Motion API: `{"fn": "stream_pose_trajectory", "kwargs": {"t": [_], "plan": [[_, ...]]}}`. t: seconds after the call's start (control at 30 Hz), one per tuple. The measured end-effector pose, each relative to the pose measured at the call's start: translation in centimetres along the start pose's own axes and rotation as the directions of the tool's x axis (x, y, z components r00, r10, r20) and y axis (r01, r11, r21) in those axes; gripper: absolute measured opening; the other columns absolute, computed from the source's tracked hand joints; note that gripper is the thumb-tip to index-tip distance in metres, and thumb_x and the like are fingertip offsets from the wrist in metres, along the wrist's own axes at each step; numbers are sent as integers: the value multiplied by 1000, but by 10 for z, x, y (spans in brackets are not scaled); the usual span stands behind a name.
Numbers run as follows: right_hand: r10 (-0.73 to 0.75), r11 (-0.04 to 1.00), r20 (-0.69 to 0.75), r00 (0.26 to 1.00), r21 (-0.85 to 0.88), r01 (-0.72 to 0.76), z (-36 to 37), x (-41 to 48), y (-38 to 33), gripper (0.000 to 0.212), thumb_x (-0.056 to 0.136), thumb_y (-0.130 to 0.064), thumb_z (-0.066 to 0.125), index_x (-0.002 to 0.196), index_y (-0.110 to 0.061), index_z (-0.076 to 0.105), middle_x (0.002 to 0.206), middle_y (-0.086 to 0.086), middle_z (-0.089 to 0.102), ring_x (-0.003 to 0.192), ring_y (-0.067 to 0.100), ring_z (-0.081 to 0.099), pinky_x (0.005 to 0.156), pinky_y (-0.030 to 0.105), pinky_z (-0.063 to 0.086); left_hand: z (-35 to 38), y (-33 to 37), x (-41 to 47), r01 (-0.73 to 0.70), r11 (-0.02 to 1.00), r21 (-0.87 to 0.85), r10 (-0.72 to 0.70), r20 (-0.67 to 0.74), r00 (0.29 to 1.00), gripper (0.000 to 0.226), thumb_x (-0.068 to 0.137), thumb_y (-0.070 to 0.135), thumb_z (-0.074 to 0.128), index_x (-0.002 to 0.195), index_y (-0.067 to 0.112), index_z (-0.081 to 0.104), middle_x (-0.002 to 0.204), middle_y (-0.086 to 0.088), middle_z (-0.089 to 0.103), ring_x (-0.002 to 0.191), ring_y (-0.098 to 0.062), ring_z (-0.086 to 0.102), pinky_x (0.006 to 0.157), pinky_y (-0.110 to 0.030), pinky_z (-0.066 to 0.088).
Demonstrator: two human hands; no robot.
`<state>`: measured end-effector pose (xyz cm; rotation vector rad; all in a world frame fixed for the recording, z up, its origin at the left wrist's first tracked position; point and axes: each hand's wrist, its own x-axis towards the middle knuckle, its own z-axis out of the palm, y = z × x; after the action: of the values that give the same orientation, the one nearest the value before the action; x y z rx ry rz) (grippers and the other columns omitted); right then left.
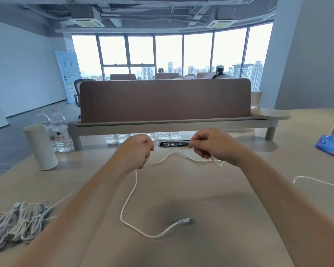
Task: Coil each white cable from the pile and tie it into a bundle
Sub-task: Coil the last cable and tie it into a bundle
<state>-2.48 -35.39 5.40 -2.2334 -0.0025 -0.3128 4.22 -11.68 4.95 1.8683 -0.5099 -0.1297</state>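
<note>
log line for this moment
left hand grips white cable | right hand pinches it | plug end lies on desk | cable pile at left

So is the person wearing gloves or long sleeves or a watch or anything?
No. The left hand and right hand are bare: no gloves, and no rings that I can see. The left forearm and right forearm are bare too, with no sleeve, watch or bracelet anywhere in view.
</note>
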Motion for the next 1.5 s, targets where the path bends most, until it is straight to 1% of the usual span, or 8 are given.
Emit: {"fn": "stream_pose_trajectory", "kwargs": {"t": [0.2,0.43,0.57,0.73,1.03,1.27,1.37,1.5], "plan": [[70,963,-75,995,265,-48,23,23,-16,18,100,-19,56,87,-10,64,63,13,63,47,22,51,50,26,41,6,2,13,61,976,-211,-62,2,998,26,106,10,39,87,5,55,55,-2,38,43,-14,29,49,-23,26],[161,968,-193,968,220,-117,56,49,-21,25,92,-20,60,69,-13,67,51,-4,57,46,11,41,52,23,35,9,-5,39,144,817,-558,-171,4,985,34,108,16,37,80,8,54,66,-8,54,48,-16,43,53,-26,39],[164,976,-171,971,173,-135,71,57,-25,36,87,-1,48,59,-21,58,40,-10,49,43,10,38,41,16,29,13,-17,51,166,781,-602,-223,-20,975,33,107,11,34,81,5,54,71,-13,59,55,-21,45,62,-31,41],[150,984,-177,973,124,-129,82,67,-25,20,89,-5,46,86,-23,55,81,-2,75,65,17,57,59,30,42,11,-19,66,178,754,-633,-236,-7,972,34,107,11,35,78,5,52,75,-15,67,60,-24,50,61,-31,48],[137,988,-215,967,106,-116,93,71,-18,14,90,-16,59,87,-24,69,62,-9,63,52,12,57,55,28,46,20,-25,78,185,711,-678,-208,49,977,36,108,14,32,75,8,45,87,-22,73,88,-38,66,90,-49,52],[63,997,-194,979,-21,-69,91,64,-25,30,94,-14,51,97,-33,74,60,-28,59,59,6,57,56,24,45,16,-21,76,181,594,-784,-187,85,979,38,108,13,29,75,8,45,80,-24,70,69,-34,70,69,-41,56],[107,989,-233,967,122,-80,90,63,-27,17,94,-12,56,89,-23,67,59,-14,65,54,10,61,66,39,56,14,-23,77,177,598,-782,-184,82,980,33,108,10,30,81,5,49,74,-19,67,75,-36,66,73,-45,58],[149,958,-257,955,275,-76,84,63,-31,8,97,-13,56,90,-10,59,63,10,70,61,31,67,71,46,58,13,-23,77,215,619,-755,-207,107,972,24,106,7,33,89,4,51,104,-27,72,89,-39,69,78,-44,59]]}}
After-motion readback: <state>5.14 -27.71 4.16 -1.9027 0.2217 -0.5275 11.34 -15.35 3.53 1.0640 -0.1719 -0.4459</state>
